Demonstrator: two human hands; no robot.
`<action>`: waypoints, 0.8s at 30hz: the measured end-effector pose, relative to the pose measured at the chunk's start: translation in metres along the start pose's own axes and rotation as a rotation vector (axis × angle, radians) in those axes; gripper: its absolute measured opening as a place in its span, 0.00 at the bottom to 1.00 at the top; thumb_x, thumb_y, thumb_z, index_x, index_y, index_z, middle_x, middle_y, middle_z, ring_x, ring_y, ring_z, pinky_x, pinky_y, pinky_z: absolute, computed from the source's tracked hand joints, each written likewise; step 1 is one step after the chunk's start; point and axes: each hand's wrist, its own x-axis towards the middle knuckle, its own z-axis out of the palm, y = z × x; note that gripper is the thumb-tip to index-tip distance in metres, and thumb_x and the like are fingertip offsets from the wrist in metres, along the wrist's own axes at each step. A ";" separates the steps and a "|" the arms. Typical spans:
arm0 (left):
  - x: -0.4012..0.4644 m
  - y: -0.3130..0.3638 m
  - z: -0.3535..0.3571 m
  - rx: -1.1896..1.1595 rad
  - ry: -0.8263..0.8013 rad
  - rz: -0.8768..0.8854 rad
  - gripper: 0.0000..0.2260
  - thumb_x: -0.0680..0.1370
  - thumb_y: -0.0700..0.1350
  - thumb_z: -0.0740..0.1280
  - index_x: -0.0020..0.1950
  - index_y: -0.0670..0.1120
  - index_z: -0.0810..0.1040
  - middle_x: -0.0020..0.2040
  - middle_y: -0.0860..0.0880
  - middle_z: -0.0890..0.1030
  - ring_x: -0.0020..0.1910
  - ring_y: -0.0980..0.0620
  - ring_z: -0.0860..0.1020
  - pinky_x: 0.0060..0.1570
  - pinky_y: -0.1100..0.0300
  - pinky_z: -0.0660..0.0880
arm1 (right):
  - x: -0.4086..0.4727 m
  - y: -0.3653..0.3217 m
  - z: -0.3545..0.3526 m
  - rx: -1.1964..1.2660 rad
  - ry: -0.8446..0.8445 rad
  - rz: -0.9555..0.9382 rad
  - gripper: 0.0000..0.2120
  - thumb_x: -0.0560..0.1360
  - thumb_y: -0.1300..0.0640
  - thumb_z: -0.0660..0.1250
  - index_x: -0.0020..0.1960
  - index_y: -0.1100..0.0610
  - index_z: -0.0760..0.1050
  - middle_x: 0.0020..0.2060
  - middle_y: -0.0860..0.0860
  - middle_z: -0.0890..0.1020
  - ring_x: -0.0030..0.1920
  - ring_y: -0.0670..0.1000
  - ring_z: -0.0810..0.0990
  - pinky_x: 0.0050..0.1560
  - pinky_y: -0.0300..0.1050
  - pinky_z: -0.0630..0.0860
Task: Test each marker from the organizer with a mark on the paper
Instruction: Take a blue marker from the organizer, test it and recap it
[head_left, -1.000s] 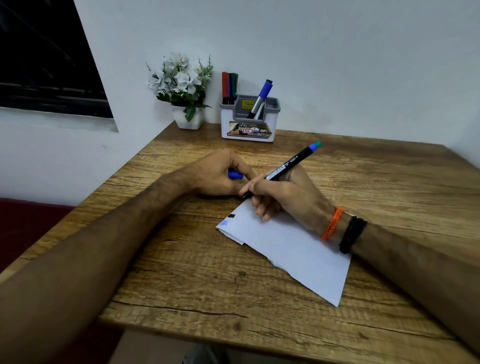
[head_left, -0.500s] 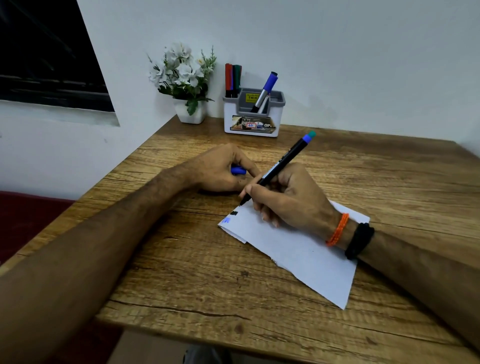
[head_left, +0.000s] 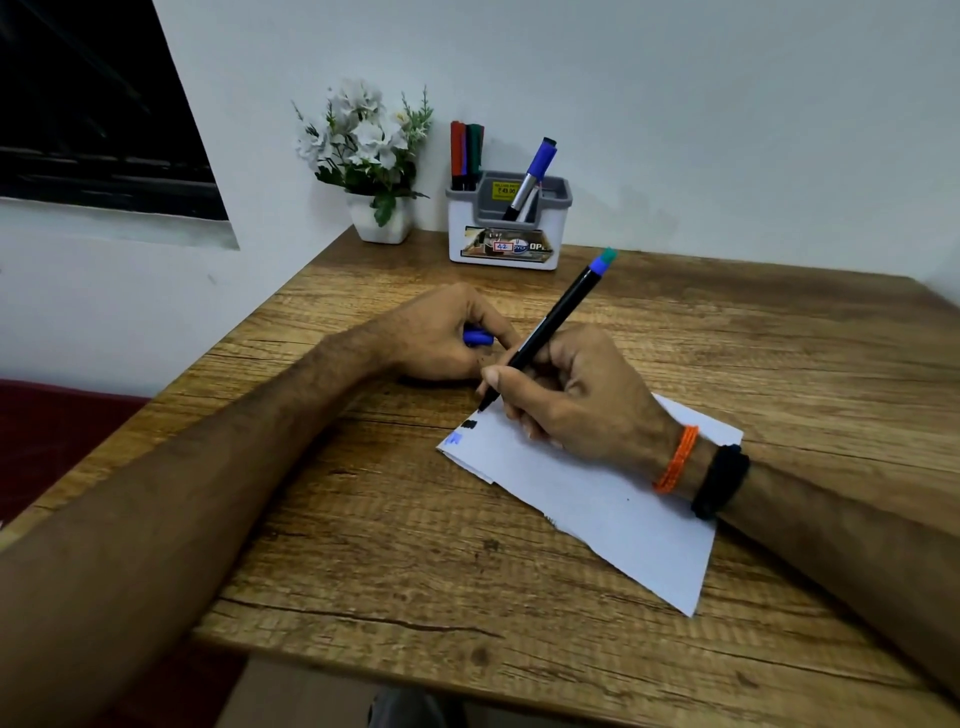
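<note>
Two marks sat on paper (head_left: 613, 499); right hand (head_left: 576, 400) pinched black marker (head_left: 545, 327), tip at far edge, left hand (head_left: 441, 338) fisted round blue cap (head_left: 478, 338); organizer (head_left: 506, 228) held several untested.

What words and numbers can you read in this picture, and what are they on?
"42": on the small white tag with a red border, on the picture label at the front of the organizer.
"OP": white letters at the right end of that same label; the rest is cut off.
"49.00": on the yellow sticker inside the organizer; the line above it is too blurred to read.
Marker in the right hand: no print readable.
Paper: only colour marks, no words.
</note>
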 end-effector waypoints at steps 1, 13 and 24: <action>0.000 0.000 0.000 0.002 -0.001 0.000 0.14 0.74 0.41 0.72 0.45 0.63 0.82 0.39 0.68 0.82 0.39 0.67 0.79 0.45 0.63 0.73 | 0.000 0.000 0.000 -0.018 -0.005 -0.012 0.09 0.78 0.60 0.68 0.39 0.57 0.82 0.23 0.41 0.78 0.22 0.41 0.76 0.26 0.30 0.69; -0.001 0.001 0.000 0.002 0.006 0.006 0.13 0.74 0.41 0.72 0.47 0.60 0.83 0.40 0.65 0.83 0.40 0.66 0.79 0.45 0.66 0.75 | 0.001 0.000 0.001 -0.084 0.038 -0.022 0.10 0.77 0.58 0.69 0.37 0.51 0.81 0.22 0.39 0.78 0.23 0.40 0.76 0.26 0.29 0.68; -0.002 0.003 0.001 -0.008 -0.005 0.014 0.16 0.74 0.39 0.71 0.45 0.64 0.81 0.40 0.66 0.83 0.40 0.67 0.79 0.45 0.67 0.73 | -0.001 0.000 0.000 -0.094 0.053 -0.028 0.07 0.77 0.59 0.70 0.40 0.56 0.83 0.23 0.39 0.79 0.23 0.40 0.77 0.26 0.30 0.69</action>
